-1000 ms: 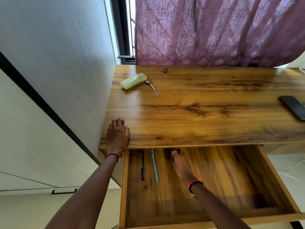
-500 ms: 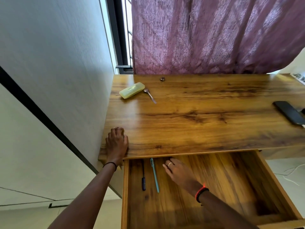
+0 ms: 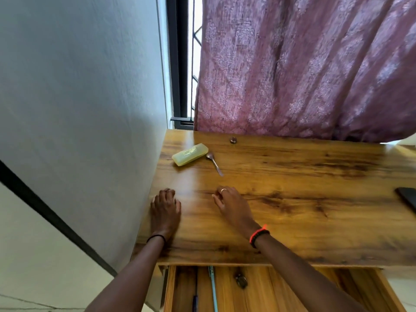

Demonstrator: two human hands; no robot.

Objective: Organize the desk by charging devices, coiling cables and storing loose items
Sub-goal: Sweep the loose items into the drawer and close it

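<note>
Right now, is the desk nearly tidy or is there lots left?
Partly done. The open drawer already holds a teal pen, a dark pen and a small dark item. Both hands are empty: the left hand rests flat, the right hand reaches forward. Still on the desk: the yellow case, spoon, a small dark object and the phone.

Legible text: none. Yellow case [image 3: 190,154], at the desk's [image 3: 292,217] far left corner beside the spoon [image 3: 214,163]: faint marking on lid, possibly embossed lettering, too blurred to read. No readable labels, brands, numbers or signs elsewhere on the desk.
</note>
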